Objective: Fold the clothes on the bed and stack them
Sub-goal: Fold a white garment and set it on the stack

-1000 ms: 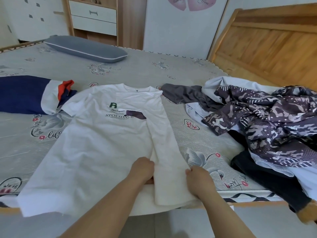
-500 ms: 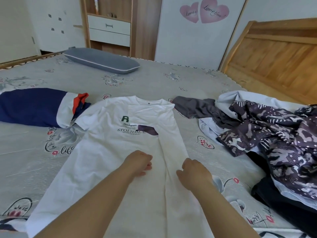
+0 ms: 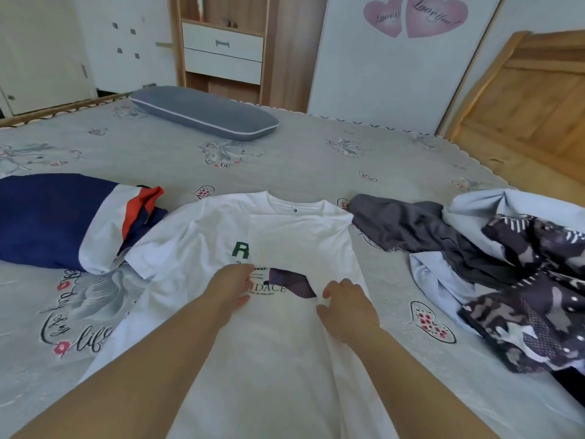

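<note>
The white cotton T-shirt with green lettering (image 3: 285, 248) lies mid-bed, right side folded in. Left hand (image 3: 229, 288) and right hand (image 3: 348, 307) press it flat, fingers relaxed. The rumpled camouflage-patterned heap (image 3: 522, 280) at right awaits; the navy folded garment (image 3: 57, 220) sits left.

Grey pillow (image 3: 202, 113) on far side of mattress, 11 o'clock. Wooden shelf unit with two white drawers (image 3: 223, 53) at 12. Pink heart stickers (image 3: 414, 15) on white panel, 1 o'clock. Wooden headboard (image 3: 525, 99) leaning at 2.
</note>
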